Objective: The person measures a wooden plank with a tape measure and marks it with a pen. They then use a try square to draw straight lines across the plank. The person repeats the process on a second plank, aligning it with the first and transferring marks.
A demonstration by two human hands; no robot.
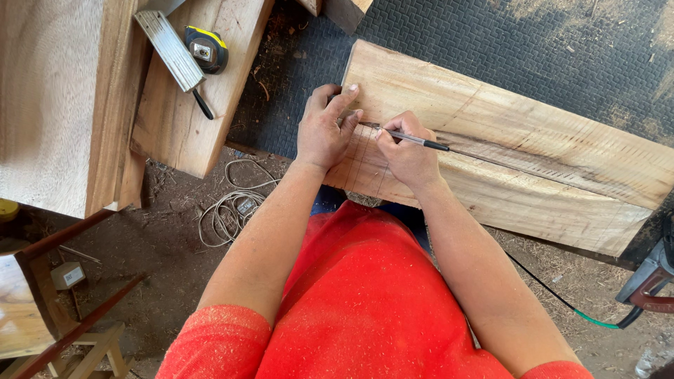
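Marking is the step in hand: a rough-sawn wooden plank (pixel 533 151) lies across a dark ribbed rubber mat (pixel 562 42), and the person works at its left end, near the edge closest to their body. The right hand (pixel 409 156) has its fingers clamped on a slim pencil (pixel 414 139) (metal-grey toward the tip, black at the rear), whose point touches the wood just beside the left hand (pixel 321 130). That left hand lies flat on the plank's left end, fingers together and pressed down on the wood, the forefinger stretched toward the far corner; it grips nothing. Faint pencil lines (pixel 365 165) already cross the plank between the two hands. By my judgement the stroke calls for a steady left hand, so the plank cannot shift, and an even pull of the pencil. On a second board (pixel 203 98) at the left rest a folding ruler (pixel 168 49) and, touching it, a yellow-and-black tape measure (pixel 207 48). A coil of pale cord (pixel 232 207) lies on the sawdust-strewn floor (pixel 168 267) below.
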